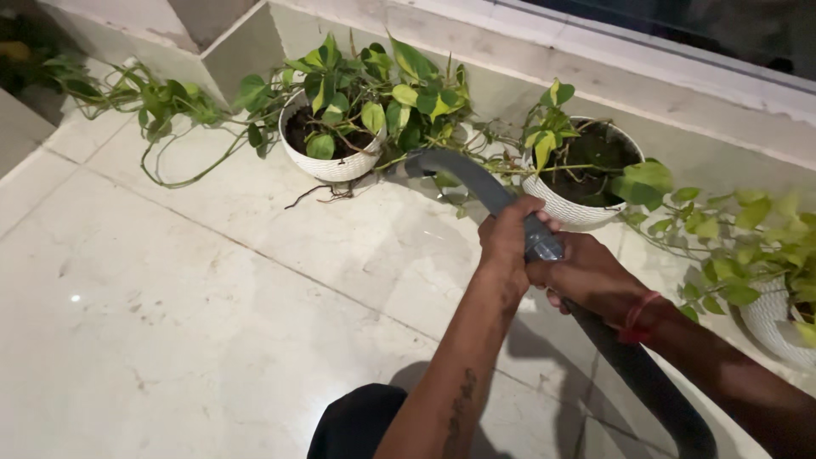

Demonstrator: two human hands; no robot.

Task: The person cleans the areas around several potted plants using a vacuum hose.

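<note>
While both my left hand (503, 240) and right hand (586, 276) grip the grey hose (463, 174), I'm apparently watering; next, aim at the white pot (333, 166) at eleven o'clock.

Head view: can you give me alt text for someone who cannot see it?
Both hands, left hand ahead of right hand, grip a grey hose whose open end points toward a white pot of leafy vine on a pale tiled floor. A second white planter stands at right.
</note>
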